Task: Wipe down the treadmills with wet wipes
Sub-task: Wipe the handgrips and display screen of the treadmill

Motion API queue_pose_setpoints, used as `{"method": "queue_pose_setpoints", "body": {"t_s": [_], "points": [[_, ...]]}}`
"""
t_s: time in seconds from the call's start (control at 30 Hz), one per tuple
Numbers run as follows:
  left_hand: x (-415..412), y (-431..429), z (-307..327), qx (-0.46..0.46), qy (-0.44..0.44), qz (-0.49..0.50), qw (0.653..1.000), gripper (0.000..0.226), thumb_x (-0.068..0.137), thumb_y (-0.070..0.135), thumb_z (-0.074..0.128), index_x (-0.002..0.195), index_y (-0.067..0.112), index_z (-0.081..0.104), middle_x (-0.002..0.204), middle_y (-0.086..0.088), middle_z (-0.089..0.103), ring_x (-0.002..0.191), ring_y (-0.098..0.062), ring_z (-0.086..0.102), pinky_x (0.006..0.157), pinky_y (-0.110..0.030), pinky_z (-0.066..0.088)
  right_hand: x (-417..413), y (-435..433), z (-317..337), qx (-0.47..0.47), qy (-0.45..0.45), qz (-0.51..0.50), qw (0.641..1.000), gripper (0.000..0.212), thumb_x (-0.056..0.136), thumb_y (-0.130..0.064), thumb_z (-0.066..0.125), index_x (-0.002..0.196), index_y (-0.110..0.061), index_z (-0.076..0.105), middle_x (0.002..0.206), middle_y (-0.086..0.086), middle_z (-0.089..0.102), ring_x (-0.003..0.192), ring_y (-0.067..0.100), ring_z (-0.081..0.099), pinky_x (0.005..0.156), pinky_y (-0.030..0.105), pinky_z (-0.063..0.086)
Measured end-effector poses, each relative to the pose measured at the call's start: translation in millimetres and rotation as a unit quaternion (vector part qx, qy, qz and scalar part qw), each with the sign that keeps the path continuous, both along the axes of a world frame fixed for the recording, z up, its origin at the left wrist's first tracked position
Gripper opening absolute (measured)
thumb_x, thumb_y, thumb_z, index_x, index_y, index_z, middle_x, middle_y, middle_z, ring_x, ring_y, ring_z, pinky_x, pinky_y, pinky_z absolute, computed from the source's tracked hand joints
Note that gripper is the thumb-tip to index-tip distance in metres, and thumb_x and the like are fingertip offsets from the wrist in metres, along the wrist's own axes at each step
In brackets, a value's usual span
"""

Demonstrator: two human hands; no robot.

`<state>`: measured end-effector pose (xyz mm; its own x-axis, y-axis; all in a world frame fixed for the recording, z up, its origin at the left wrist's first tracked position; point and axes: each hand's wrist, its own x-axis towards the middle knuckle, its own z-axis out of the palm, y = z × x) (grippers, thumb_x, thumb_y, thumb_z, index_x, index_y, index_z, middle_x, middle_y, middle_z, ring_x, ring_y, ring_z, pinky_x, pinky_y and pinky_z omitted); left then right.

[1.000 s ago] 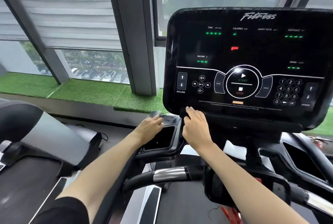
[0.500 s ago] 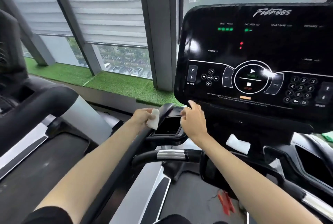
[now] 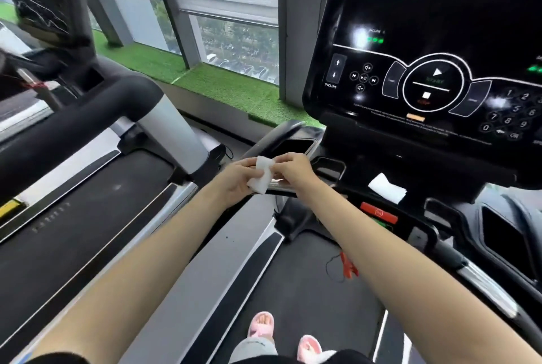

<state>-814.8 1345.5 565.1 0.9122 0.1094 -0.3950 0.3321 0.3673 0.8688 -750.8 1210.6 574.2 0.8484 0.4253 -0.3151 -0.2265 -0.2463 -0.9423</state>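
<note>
We judged the task to be under way but far from done. The wipe (image 3: 262, 176) was off the machine, held in the air between our left hand (image 3: 234, 179) and right hand (image 3: 296, 171), just on the near side of the dark tray (image 3: 293, 145) at the left of the console (image 3: 425, 70). No wet streak showed on the console or the tray, so we could not tell which parts had been wiped. By our reckoning the treadmill (image 3: 308, 275) under our feet needed more work, and the second treadmill (image 3: 73, 217) to the left had yet to be done. A white sheet (image 3: 387, 187) lay on the ledge below the console, right of the hands; spare or used, we could not say. Both forearms reached forward and met in the middle. The left hand had its fingers curled round the lower left part of the wipe. The right hand pinched the upper right edge with its fingertips. It looked to us like refolding or turning the wipe to a fresh face before the next pass.
</note>
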Motion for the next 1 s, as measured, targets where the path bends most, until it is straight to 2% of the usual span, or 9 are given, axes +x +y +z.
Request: {"method": "queue_pose_setpoints", "body": {"t_s": [0.13, 0.23, 0.33, 0.4, 0.53, 0.67, 0.8, 0.93, 1.0], "points": [[16.2, -9.4, 4.3, 0.004, 0.004, -0.04, 0.999, 0.03, 0.091, -0.002, 0.05, 0.116, 0.008, 0.063, 0.096, -0.008, 0.071, 0.085, -0.019, 0.067, 0.065, -0.03, 0.056, 1.3, -17.0, 6.5, -0.013, -0.012, -0.075, 0.997, 0.014, 0.08, 0.0, 0.06, 0.078, -0.013, 0.061, 0.078, 0.007, 0.064, 0.067, 0.016, 0.06, 0.055, 0.023, 0.047], [34.9, -26.3, 5.2, 0.007, 0.05, -0.043, 0.998, 0.026, 0.093, 0.006, 0.056, 0.118, 0.009, 0.059, 0.099, -0.007, 0.066, 0.084, -0.017, 0.063, 0.067, -0.029, 0.056, 8.5, -37.4, 8.5, 0.014, -0.003, -0.164, 0.986, 0.011, 0.084, -0.001, 0.059, 0.085, -0.012, 0.061, 0.08, 0.006, 0.063, 0.065, 0.014, 0.059, 0.057, 0.023, 0.051], [47.7, -43.9, 7.8, -0.006, 0.074, -0.062, 0.995, 0.017, 0.093, 0.006, 0.057, 0.108, 0.013, 0.059, 0.095, -0.004, 0.064, 0.084, -0.015, 0.06, 0.075, -0.029, 0.052, 16.8, -54.1, 4.2, 0.073, 0.028, -0.254, 0.964, 0.013, 0.085, 0.001, 0.058, 0.081, -0.011, 0.059, 0.088, 0.018, 0.064, 0.071, 0.026, 0.063, 0.076, 0.039, 0.056], [56.8, -53.4, 10.4, -0.012, 0.059, -0.057, 0.997, 0.023, 0.093, -0.001, 0.053, 0.112, 0.011, 0.057, 0.091, -0.004, 0.062, 0.079, -0.015, 0.058, 0.076, -0.029, 0.051, 20.0, -62.8, 3.6, 0.08, 0.031, -0.281, 0.956, 0.014, 0.084, 0.004, 0.057, 0.081, -0.01, 0.06, 0.09, 0.021, 0.066, 0.079, 0.032, 0.067, 0.081, 0.044, 0.058], [81.4, -71.3, 17.9, -0.029, 0.036, -0.051, 0.998, 0.026, 0.091, -0.012, 0.046, 0.1, 0.009, 0.057, 0.09, -0.007, 0.056, 0.076, -0.016, 0.053, 0.076, -0.029, 0.048, 23.4, -83.3, 9.5, -0.01, -0.04, -0.301, 0.953, 0.014, 0.083, -0.002, 0.055, 0.081, -0.015, 0.06, 0.088, 0.009, 0.065, 0.076, 0.02, 0.062, 0.064, 0.03, 0.053], [105.7, -102.0, 18.1, 0.009, 0.041, -0.086, 0.995, 0.032, 0.09, -0.012, 0.05, 0.116, 0.006, 0.056, 0.092, -0.008, 0.058, 0.078, -0.016, 0.057, 0.072, -0.029, 0.05, 28.6, -118.3, 9.4, -0.133, -0.112, -0.312, 0.934, 0.009, 0.082, -0.011, 0.059, 0.085, -0.01, 0.067, 0.091, 0.001, 0.064, 0.084, 0.017, 0.06, 0.072, 0.031, 0.049], [125.7, -136.2, 13.0, 0.048, 0.065, -0.138, 0.987, 0.035, 0.087, -0.013, 0.054, 0.119, 0.001, 0.06, 0.086, -0.008, 0.059, 0.078, -0.015, 0.056, 0.073, -0.03, 0.052, 35.1, -158.7, -1.2, -0.169, -0.064, -0.328, 0.927, 0.012, 0.08, -0.011, 0.059, 0.082, -0.006, 0.07, 0.072, 0.002, 0.063, 0.064, 0.014, 0.057, 0.066, 0.028, 0.046], [143.2, -164.1, 12.8, 0.105, 0.082, -0.167, 0.977, 0.037, 0.084, -0.013, 0.054, 0.113, 0.008, 0.064, 0.08, -0.004, 0.059, 0.072, -0.014, 0.055, 0.066, -0.025, 0.048, 49.5, -189.8, -2.2, -0.203, -0.034, -0.297, 0.933, 0.013, 0.079, -0.01, 0.061, 0.072, -0.001, 0.067, 0.065, 0.007, 0.058, 0.064, 0.02, 0.053, 0.062, 0.028, 0.043], [148.2, -174.4, 11.1, 0.136, 0.091, -0.176, 0.971, 0.04, 0.082, -0.013, 0.056, 0.112, 0.011, 0.065, 0.081, -0.002, 0.06, 0.072, -0.013, 0.057, 0.064, -0.025, 0.046, 56.9, -200.1, -3.6, -0.216, -0.023, -0.287, 0.933, 0.009, 0.077, -0.009, 0.06, 0.07, -0.005, 0.061, 0.065, 0.008, 0.054, 0.064, 0.021, 0.051, 0.06, 0.028, 0.04]]}}
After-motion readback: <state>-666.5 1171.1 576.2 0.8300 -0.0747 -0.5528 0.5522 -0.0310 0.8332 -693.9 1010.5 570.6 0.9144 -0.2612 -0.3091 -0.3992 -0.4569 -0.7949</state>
